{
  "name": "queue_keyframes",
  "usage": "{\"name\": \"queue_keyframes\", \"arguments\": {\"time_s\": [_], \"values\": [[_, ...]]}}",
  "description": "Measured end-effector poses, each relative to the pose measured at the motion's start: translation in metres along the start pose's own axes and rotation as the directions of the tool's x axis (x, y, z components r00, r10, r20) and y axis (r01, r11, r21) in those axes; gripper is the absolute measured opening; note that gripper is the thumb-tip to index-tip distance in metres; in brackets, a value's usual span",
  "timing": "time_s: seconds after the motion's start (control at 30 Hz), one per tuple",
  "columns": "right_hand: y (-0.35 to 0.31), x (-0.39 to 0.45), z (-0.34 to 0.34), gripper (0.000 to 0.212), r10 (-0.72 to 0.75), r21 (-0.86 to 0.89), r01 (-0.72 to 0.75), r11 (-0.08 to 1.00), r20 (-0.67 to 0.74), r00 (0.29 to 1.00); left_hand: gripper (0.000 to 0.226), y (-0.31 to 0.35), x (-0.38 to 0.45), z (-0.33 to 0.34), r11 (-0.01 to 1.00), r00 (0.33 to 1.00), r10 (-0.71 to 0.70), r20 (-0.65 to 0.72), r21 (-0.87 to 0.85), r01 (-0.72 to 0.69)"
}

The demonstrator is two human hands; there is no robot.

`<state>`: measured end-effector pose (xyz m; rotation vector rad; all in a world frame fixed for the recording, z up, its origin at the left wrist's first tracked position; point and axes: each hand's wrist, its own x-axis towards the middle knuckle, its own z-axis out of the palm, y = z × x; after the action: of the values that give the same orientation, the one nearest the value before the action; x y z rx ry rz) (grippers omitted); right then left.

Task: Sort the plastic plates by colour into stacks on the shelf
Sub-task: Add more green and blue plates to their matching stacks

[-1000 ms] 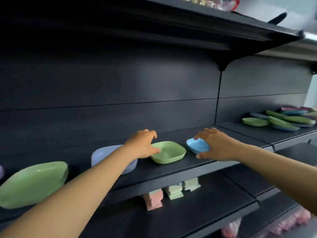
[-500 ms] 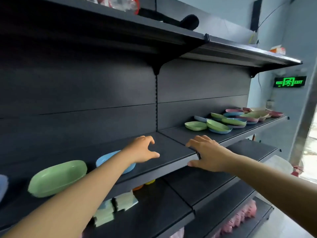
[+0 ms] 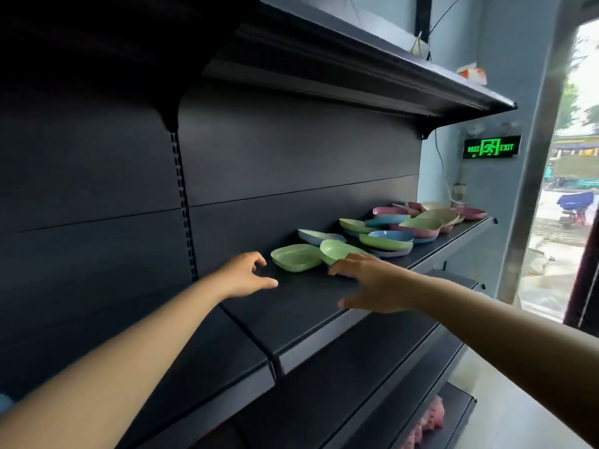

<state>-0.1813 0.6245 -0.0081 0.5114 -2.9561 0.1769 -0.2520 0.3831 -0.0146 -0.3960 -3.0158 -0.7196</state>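
Observation:
A jumble of plastic plates lies on the black shelf ahead and to the right. Nearest me is a flat green plate, with a second green plate tilted against it. Behind them lie a blue plate and a mixed pile of green, blue, pink and beige plates. My left hand hovers over the shelf just left of the flat green plate, fingers relaxed, holding nothing. My right hand reaches with straight fingers, its fingertips at the lower rim of the tilted green plate.
A higher black shelf overhangs the working shelf. Lower shelves stick out beneath, with pink goods at the bottom right. A lit green exit sign hangs on the far wall beside a bright doorway.
My view has swung right along the shelf. The sorted green and blue plates on the left have left the frame. Both hands now reach close to the unsorted pile of plates.

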Motion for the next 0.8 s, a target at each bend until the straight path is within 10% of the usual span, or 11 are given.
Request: {"name": "queue_keyframes", "arguments": {"time_s": [0.43, 0.8], "values": [[0.173, 0.17, 0.003, 0.072, -0.183, 0.053, 0.18, 0.982, 0.079, 0.98, 0.085, 0.004, 0.192, 0.071, 0.888, 0.939, -0.345, -0.01, -0.329, 0.322], [0.211, 0.311, 0.044, 0.054, -0.576, 0.215, 0.535, 0.817, 0.335, 0.745, 0.09, -0.003, 0.269, 0.096, 0.772, 0.813, -0.581, -0.039, -0.345, 0.535]]}}
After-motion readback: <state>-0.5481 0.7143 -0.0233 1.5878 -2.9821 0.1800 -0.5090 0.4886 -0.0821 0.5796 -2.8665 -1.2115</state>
